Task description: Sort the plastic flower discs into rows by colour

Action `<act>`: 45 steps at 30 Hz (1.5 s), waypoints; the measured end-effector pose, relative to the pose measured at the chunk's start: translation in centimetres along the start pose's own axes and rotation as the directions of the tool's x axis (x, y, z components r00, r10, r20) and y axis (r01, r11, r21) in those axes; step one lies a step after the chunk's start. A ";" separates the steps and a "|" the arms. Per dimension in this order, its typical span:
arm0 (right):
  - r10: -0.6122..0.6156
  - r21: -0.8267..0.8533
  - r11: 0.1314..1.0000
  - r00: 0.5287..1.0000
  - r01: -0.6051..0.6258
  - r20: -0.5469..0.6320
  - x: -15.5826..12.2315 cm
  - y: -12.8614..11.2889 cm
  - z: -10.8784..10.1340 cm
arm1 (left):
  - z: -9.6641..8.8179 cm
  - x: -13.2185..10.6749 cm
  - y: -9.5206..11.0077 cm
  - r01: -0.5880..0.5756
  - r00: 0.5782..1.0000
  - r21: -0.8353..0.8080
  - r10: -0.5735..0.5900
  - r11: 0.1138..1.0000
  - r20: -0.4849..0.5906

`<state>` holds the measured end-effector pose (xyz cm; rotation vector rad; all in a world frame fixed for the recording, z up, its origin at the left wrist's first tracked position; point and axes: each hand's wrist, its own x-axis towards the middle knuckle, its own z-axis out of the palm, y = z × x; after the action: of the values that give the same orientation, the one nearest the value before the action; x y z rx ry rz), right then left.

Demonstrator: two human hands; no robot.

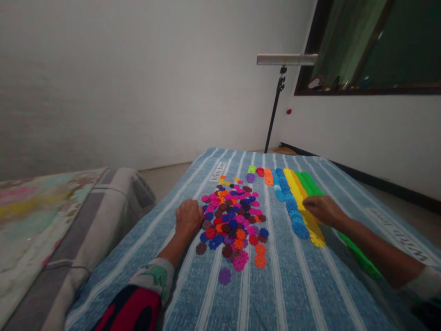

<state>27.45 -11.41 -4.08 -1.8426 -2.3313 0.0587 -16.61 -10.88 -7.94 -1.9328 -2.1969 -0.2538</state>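
A loose pile of small plastic notched discs [237, 218] in pink, blue, brown, orange and purple lies mid-table. At the pile's left edge rests my left hand [189, 217], fingers curled in; whatever may be inside is hidden. Rows of overlapping discs lie to the right: a blue row [296, 216], a yellow row [315, 232] and a green row [312, 184]. Over the yellow and green rows is my right hand [322, 210], closed with its fingertips together; anything between them is too small to see. It partly covers the green row.
The discs lie on a striped blue cloth [220, 312]. Short orange [268, 177], red [260, 172] and purple [250, 177] groups sit near the far end. A covered surface [113, 202] stands left, a black stand [274, 110] behind the table, near the wall.
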 end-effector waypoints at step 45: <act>-0.146 0.630 0.743 0.973 0.225 -0.176 11.7 -19.0 4.2 | 0.9 -0.6 0.2 0.015 1.000 -0.017 -0.015 1.000 -0.024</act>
<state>5.86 -4.24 -4.38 -1.2238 -2.0268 0.6333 -16.37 -11.14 -8.99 -1.9124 -2.2016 -0.2971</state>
